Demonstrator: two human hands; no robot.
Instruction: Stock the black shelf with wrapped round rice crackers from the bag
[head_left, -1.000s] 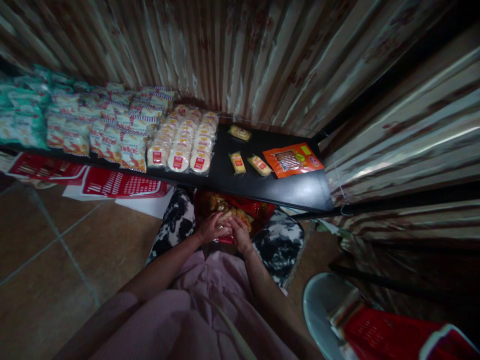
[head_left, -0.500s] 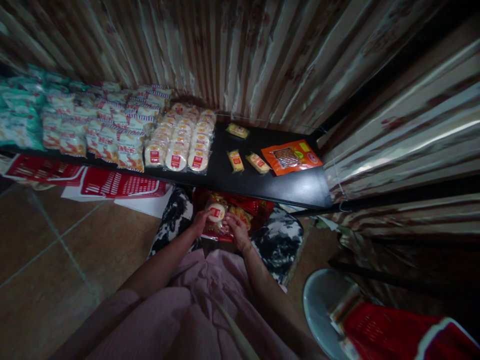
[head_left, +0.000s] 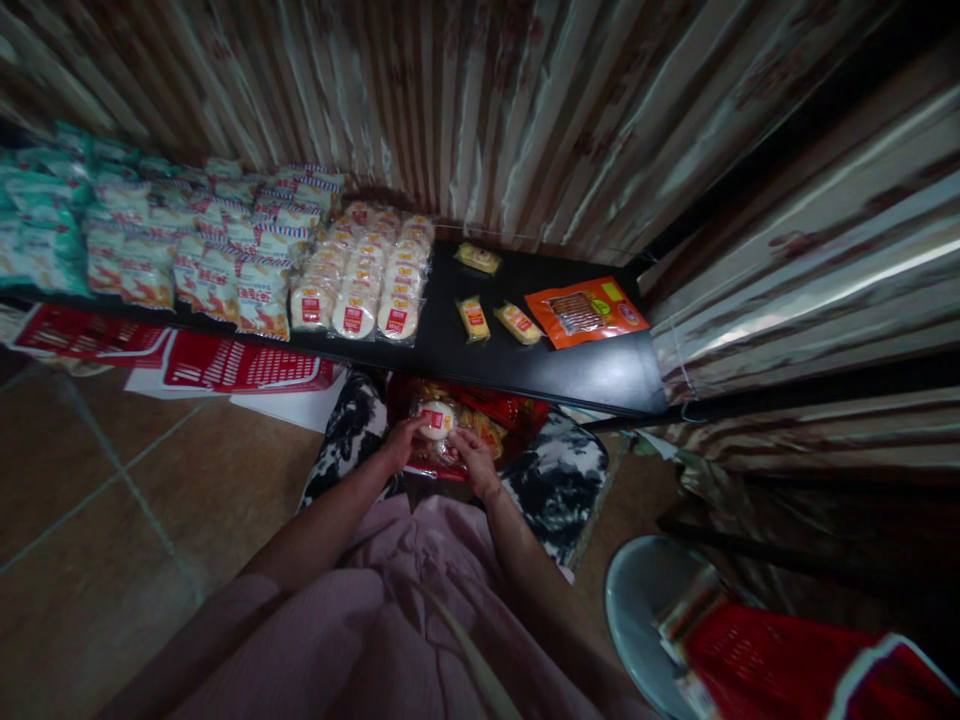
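- The left hand (head_left: 396, 447) grips a round rice-cracker packet (head_left: 436, 420) by its left edge, fingers closed on the wrapper, red label up so it reads from above.
- The right hand (head_left: 474, 457) has its fingers curled on the packet's lower right side, so the packet is pinched between both hands and kept flat.
- The packet hangs just over a red bag of snacks (head_left: 480, 420) in the person's lap, below the front edge of the counter (head_left: 600, 375), which puts the stock close under the hands.
- On the counter, round cracker packets (head_left: 364, 280) lie in three overlapping rows from the front edge to the back, labels forward.
- Left of them, red-and-white snack bags (head_left: 225, 260) and teal bags (head_left: 37, 220) are tiled the same way, sorted by kind.
- Toward the counter's right end lie three small yellow bars (head_left: 474, 318), apart from one another, and an orange pouch (head_left: 585, 312), flat.
- Red baskets (head_left: 225, 365) lie on the floor under the counter's front edge.
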